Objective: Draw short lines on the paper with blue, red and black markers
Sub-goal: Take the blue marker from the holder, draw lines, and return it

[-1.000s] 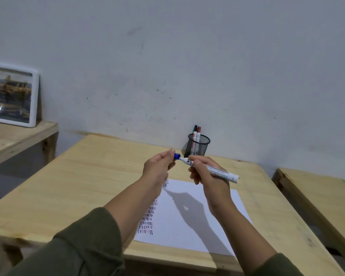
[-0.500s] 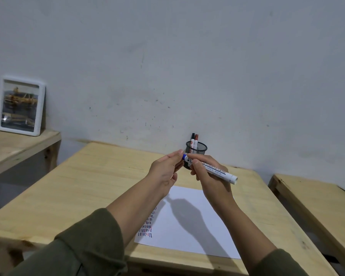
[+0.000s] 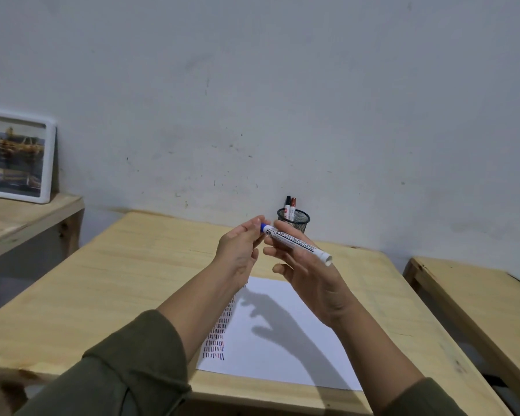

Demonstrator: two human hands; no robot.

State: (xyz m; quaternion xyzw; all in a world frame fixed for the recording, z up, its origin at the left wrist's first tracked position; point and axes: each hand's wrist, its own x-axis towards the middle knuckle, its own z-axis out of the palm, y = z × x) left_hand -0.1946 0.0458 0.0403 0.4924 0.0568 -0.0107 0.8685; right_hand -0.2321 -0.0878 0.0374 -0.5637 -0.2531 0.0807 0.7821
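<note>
Blue shows at the tip end of the white-barrelled blue marker point(image 3: 297, 244), held up above the pale wooden surface point(image 3: 126, 274). The right hand point(image 3: 305, 276) grips the barrel with fingers curled round it, its back end pointing toward 4 o'clock. The left hand point(image 3: 242, 250) pinches the blue end between fingertips and thumb; whether a cap sits there I cannot tell.

Below both hands lies the white paper point(image 3: 285, 349), flat on the surface toward 6 o'clock, its left part filled with rows of short blue, red and black lines point(image 3: 218, 336). The hands cast a shadow across the sheet.

At 12 o'clock from the hands, near the wall, stands a black mesh pen holder point(image 3: 297, 220) with 2 markers upright in it: a black marker point(image 3: 288, 204) and a red marker point(image 3: 293, 205), side by side.

At 9 o'clock, on a separate wooden shelf point(image 3: 21, 217), a white-framed picture point(image 3: 17, 156) leans against the wall. Olive sleeves point(image 3: 123, 373) cover both forearms.
</note>
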